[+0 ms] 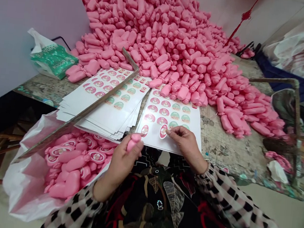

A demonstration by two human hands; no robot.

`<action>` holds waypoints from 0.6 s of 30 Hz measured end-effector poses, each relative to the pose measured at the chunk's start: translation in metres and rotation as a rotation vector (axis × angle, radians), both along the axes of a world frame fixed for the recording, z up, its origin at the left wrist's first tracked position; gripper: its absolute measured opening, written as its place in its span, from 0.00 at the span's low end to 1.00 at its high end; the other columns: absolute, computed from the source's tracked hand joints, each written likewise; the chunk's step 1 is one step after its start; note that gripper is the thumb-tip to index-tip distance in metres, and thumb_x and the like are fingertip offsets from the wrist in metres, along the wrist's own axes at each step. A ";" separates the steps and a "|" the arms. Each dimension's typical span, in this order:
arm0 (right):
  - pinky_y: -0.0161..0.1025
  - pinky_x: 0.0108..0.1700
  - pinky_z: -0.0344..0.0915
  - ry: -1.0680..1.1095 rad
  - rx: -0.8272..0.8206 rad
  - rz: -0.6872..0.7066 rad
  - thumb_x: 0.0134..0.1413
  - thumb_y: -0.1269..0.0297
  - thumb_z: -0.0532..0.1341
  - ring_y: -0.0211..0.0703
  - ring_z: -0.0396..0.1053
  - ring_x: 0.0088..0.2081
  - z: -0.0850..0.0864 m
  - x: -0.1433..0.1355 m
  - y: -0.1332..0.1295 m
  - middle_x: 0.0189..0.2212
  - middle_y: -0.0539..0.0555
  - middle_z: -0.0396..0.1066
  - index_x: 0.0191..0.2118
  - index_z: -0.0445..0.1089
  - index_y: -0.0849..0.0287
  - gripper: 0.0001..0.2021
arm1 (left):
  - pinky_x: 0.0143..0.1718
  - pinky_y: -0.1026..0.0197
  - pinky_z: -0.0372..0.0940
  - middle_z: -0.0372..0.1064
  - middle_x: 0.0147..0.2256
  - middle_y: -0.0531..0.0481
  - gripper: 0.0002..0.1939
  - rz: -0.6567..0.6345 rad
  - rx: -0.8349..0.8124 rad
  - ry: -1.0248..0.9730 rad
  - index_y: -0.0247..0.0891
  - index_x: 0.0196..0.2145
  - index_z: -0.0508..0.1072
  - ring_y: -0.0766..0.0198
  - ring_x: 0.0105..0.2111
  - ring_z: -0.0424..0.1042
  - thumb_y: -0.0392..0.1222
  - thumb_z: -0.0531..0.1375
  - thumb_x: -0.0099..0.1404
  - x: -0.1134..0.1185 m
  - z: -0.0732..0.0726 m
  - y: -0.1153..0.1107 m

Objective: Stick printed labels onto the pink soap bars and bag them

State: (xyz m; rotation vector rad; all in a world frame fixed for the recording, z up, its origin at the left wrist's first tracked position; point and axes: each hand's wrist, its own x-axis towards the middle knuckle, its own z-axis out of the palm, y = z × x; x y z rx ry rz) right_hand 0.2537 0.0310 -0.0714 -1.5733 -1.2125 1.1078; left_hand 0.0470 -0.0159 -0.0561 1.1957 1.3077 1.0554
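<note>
While the left hand [122, 157] clasps a pink bottle [133, 142], the right hand [186, 144] touches an oval label [163, 131] at the bottle's two o'clock.
Head view: peeling seems the step, calling for a careful edge pinch; whether the right hand grips, I cannot tell.

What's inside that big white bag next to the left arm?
The white bag holds a pile of pink bottles, some showing oval stickers. The top bottles cover whatever lies deeper, so the bag's bottom can't be seen.
</note>
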 end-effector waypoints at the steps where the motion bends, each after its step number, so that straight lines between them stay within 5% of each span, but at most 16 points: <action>1: 0.35 0.29 0.57 0.033 0.001 -0.002 0.40 0.54 0.67 0.35 0.60 0.24 0.006 -0.002 -0.002 0.22 0.47 0.66 0.24 0.68 0.59 0.14 | 0.26 0.65 0.63 0.66 0.30 0.51 0.19 0.005 -0.119 -0.216 0.40 0.43 0.68 0.68 0.26 0.66 0.55 0.52 0.64 0.002 0.005 0.004; 4: 0.35 0.30 0.57 0.082 0.039 0.045 0.42 0.55 0.67 0.35 0.60 0.25 0.027 -0.011 -0.012 0.23 0.47 0.66 0.25 0.68 0.59 0.13 | 0.20 0.68 0.58 0.62 0.25 0.53 0.21 -0.036 -0.432 -0.720 0.38 0.39 0.68 0.70 0.21 0.63 0.58 0.49 0.64 0.013 0.013 0.018; 6: 0.35 0.31 0.58 0.084 0.071 0.097 0.43 0.56 0.66 0.35 0.60 0.26 0.039 -0.017 -0.020 0.23 0.47 0.66 0.25 0.68 0.58 0.12 | 0.20 0.68 0.60 0.64 0.27 0.53 0.19 -0.027 -0.559 -0.846 0.38 0.38 0.68 0.70 0.22 0.65 0.57 0.52 0.63 0.021 0.014 0.027; 9: 0.35 0.31 0.59 0.014 0.116 0.145 0.47 0.56 0.65 0.36 0.62 0.28 0.047 -0.023 -0.031 0.25 0.48 0.67 0.26 0.69 0.58 0.11 | 0.20 0.66 0.63 0.66 0.31 0.52 0.17 0.004 -0.600 -0.874 0.38 0.37 0.69 0.69 0.23 0.66 0.55 0.54 0.63 0.035 0.012 0.033; 18: 0.37 0.35 0.63 -0.095 0.160 0.187 0.50 0.55 0.63 0.39 0.67 0.31 0.036 -0.020 -0.036 0.28 0.49 0.71 0.29 0.70 0.56 0.10 | 0.21 0.67 0.64 0.67 0.31 0.50 0.20 -0.073 -0.569 -0.863 0.35 0.36 0.70 0.70 0.24 0.67 0.57 0.54 0.62 0.046 0.008 0.032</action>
